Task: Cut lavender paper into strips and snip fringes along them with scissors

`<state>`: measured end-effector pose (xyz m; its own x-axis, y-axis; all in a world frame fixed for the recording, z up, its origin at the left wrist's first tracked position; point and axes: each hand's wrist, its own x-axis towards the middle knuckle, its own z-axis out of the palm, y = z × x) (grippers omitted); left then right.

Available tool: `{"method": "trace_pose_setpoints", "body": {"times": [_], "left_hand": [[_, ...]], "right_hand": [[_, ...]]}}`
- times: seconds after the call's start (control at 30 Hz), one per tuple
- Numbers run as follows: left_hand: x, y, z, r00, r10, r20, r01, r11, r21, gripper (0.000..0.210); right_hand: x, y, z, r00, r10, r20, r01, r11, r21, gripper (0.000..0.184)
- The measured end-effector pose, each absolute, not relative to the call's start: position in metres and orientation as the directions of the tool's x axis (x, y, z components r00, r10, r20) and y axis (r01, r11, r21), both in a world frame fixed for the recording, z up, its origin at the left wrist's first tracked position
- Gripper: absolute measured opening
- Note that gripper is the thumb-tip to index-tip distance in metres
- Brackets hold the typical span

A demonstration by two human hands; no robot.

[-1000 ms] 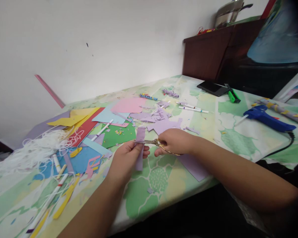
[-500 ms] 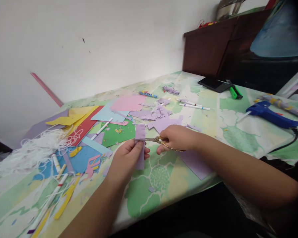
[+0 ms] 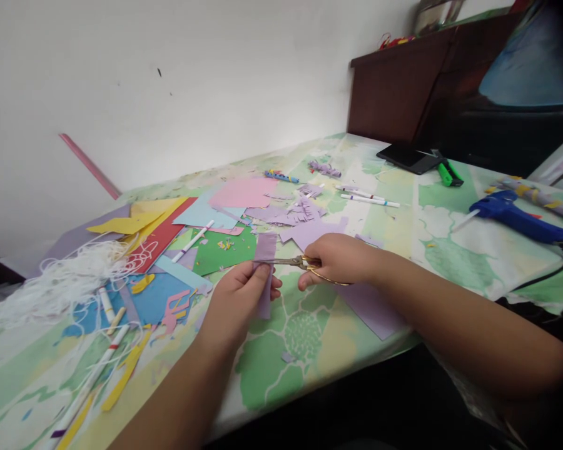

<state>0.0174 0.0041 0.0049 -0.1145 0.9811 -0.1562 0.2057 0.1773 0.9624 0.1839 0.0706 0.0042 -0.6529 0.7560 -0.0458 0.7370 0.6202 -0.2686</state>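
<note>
Between the thumb and fingers of my left hand [image 3: 241,287] is a strip of purple paper [image 3: 265,245], standing up above the thumb and hanging below it. My right hand [image 3: 333,257] grips a pair of scissors [image 3: 296,262] with gold-coloured handles. Their blades point left and lie across the strip just above my left thumb. Whether the blades are parted is too small to make out. Beneath my right wrist lies a larger purple paper sheet [image 3: 373,312]. Cut and fringed purple paper pieces [image 3: 304,212] lie beyond my hands.
To the left are white string [image 3: 75,281], coloured paper sheets [image 3: 164,234] and several marker pens [image 3: 193,242]. A blue glue gun [image 3: 520,215] with a black cord rests at the right. Behind it are a black phone [image 3: 408,159] and a green cutter [image 3: 449,173]. A wall borders the table's back.
The view has shifted very slightly. Both hands, the purple strip and the scissors stay in nearly the same place relative to each other.
</note>
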Motion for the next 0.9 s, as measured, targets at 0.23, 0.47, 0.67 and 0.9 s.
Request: {"method": "trace_pose_setpoints", "body": {"times": [0.23,0.47,0.67,0.9], "left_hand": [[0.016,0.004,0.005,-0.134,0.982,-0.13,0.257,0.161,0.953,0.026],[0.012,0.003,-0.002,-0.099,0.992,-0.072,0.377,0.105,0.92,0.03],[0.009,0.003,-0.005,-0.076,0.997,-0.031,0.455,0.063,0.888,0.034],[0.012,0.002,-0.001,-0.095,0.994,-0.052,0.404,0.086,0.911,0.033]], "right_hand": [[0.186,0.069,0.006,-0.677,0.735,-0.036,0.717,0.648,-0.256,0.057],[0.185,0.068,0.003,-0.713,0.699,-0.043,0.683,0.681,-0.264,0.056],[0.185,0.068,0.004,-0.708,0.702,-0.077,0.692,0.667,-0.278,0.055],[0.184,0.069,0.004,-0.687,0.724,-0.057,0.705,0.647,-0.29,0.056]]}}
